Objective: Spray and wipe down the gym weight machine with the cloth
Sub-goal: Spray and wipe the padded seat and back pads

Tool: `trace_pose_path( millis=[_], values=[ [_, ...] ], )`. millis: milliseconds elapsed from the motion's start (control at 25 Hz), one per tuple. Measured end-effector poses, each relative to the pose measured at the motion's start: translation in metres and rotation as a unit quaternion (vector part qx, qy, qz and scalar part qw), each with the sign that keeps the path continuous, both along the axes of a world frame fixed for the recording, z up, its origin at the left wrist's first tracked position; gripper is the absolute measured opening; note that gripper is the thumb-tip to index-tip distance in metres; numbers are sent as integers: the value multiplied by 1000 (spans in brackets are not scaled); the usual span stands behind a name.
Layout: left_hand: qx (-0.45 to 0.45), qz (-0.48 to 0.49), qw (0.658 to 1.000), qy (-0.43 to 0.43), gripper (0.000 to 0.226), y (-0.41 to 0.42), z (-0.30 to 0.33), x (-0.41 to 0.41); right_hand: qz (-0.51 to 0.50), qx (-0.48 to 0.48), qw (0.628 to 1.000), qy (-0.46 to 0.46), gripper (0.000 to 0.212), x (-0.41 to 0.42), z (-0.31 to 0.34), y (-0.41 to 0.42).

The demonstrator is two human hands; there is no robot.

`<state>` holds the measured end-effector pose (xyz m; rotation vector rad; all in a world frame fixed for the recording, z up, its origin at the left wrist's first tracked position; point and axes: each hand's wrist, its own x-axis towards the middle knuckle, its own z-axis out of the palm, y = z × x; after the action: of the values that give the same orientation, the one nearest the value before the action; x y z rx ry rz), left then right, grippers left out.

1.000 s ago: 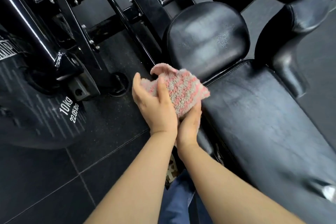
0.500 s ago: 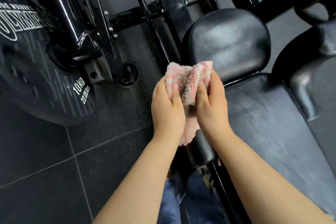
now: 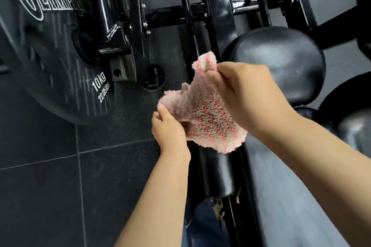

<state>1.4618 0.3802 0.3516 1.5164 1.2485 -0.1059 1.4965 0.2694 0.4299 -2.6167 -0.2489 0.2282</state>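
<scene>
A fluffy pink and white cloth [image 3: 206, 118] is stretched between both hands, in the air over the left edge of the black weight machine. My left hand [image 3: 167, 128] pinches the cloth's lower left corner. My right hand [image 3: 244, 94] grips its upper right corner, higher and further right. Behind the hands sits the machine's round black pad [image 3: 289, 60], which shows a faint wet sheen. The long black seat pad [image 3: 285, 196] runs down the right side under my right forearm. No spray bottle is in view.
A black 10 kg weight plate [image 3: 46, 62] hangs on the machine's arm at the left. Black steel frame bars [image 3: 218, 10] cross the top. Another rounded black pad [image 3: 351, 122] stands at the right edge. Dark floor tiles [image 3: 60, 196] fill the lower left. My jeans show at the bottom.
The cloth was bunched between both hands and is now spread open, my right hand rising to the upper right and my left dropping to the lower left. The camera has shifted left and closer.
</scene>
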Motion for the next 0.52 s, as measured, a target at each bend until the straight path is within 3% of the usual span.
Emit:
trace_pose_path(
  millis=[80,160,240,280,360,400,520],
  values=[
    [26,18,996,-83,41,-5,8,-3,30,64,996,50,36,3,8,4],
    [101,-136,961,-220,50,-23,21,-13,-10,72,992,102,40,12,6,0],
    [167,-323,900,-241,63,-41,18,-26,-87,50,980,174,55,20,-2,-17],
    [203,-351,883,-236,59,-41,9,-29,-113,38,966,231,58,19,-6,-24],
    [215,-307,892,-252,41,-34,0,-32,-134,44,942,306,52,3,-19,-36],
    [212,-273,902,-260,40,-30,-3,-37,-135,39,952,272,42,-9,-26,-40],
    [151,-133,960,-192,28,-25,4,-51,-128,47,991,11,22,-36,-27,-37]
  ],
)
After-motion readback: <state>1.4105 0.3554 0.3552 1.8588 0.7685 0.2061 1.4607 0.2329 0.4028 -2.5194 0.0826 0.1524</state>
